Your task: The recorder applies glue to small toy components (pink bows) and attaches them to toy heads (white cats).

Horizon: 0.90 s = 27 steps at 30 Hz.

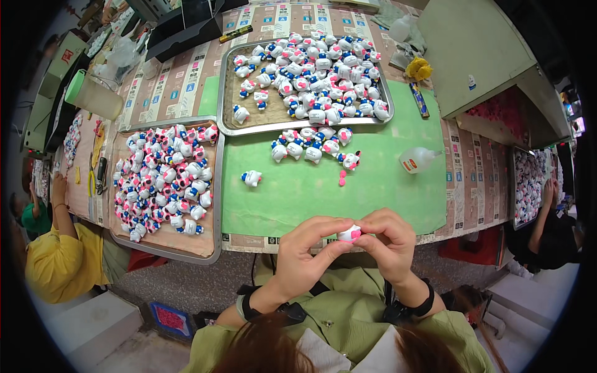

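Over the table's front edge, my left hand and my right hand pinch a small white figurine with a pink part between their fingertips. Fingers cover much of the figurine. On the green mat ahead, one white figurine lies by itself. Small pink pieces are beside the end of a short row of white, blue and pink figurines. To the right stands a squeeze bottle of clear plastic with a thin nozzle.
A metal tray heaped with figurines is at the back; another tray of figurines sits left. Back right are a blue tube, a yellow bundle and a grey cabinet. A person in yellow sits left, another right.
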Available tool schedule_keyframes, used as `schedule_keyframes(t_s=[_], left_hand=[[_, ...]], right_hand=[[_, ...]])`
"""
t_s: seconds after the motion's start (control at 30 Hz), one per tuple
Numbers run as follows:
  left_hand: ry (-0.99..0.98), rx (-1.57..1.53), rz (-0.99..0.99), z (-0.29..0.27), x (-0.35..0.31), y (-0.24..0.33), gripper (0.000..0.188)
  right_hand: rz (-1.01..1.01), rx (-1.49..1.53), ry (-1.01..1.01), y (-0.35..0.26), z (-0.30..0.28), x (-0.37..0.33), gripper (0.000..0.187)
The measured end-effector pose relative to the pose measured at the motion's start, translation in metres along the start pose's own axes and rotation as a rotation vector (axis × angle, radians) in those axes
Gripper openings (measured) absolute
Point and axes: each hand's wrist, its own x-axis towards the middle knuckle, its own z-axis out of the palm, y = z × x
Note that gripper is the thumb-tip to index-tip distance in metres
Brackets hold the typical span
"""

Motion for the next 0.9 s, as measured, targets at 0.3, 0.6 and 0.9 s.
schedule_keyframes(t_s=[0.3, 0.6, 0.9], left_hand=[[0.035, 0.062, 0.065, 0.003, -0.001, 0.005, 0.024], [-0.035, -0.605, -0.401, 0.001, 0.004, 0.005, 0.027], [-0.077, -0.941, -0.489, -0.001, 0.001, -0.010, 0.023]], right_hand=[[-0.004, 0.070, 0.010, 0.002, 0.002, -0.002, 0.014], [-0.254, -0.441, 0.028, -0.010, 0.008, 0.004, 0.037], [-0.430, -0.664, 0.052, -0.011, 0.015, 0.004, 0.038]])
